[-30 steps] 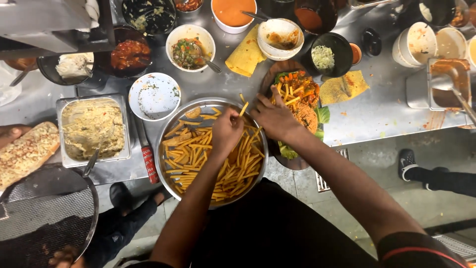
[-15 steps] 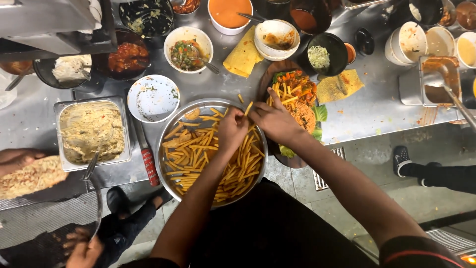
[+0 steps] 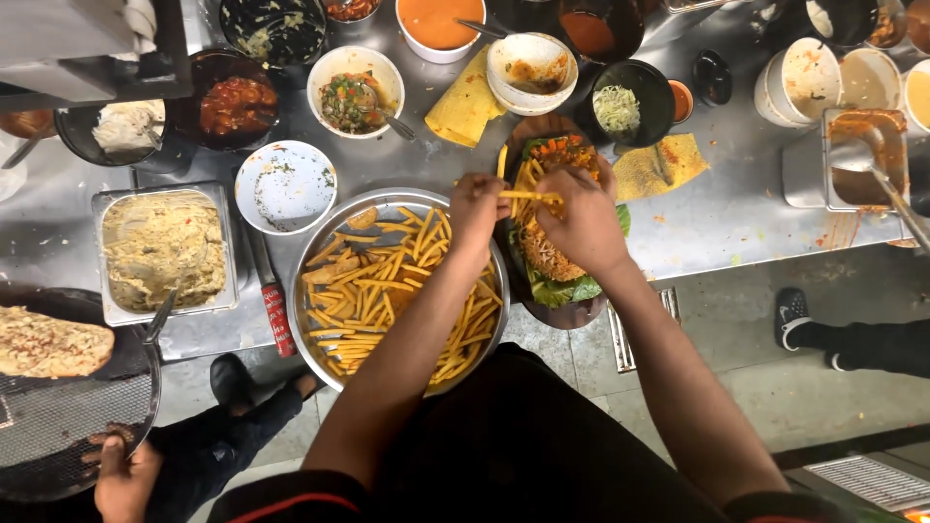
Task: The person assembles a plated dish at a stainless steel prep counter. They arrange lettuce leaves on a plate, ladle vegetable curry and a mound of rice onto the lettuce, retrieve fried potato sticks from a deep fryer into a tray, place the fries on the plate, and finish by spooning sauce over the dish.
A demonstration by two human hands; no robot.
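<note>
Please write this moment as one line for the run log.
left hand: holds yellow fries | right hand: holds same fries over dark round plate | round metal bowl of fries: beside plate

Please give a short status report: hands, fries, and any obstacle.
Left hand and right hand together hold fries over plated wrap. Fries bowl beside it. Nothing between them.

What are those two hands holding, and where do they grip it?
A few fries, pinched at the ends between the left hand and right hand, above the plate.
</note>
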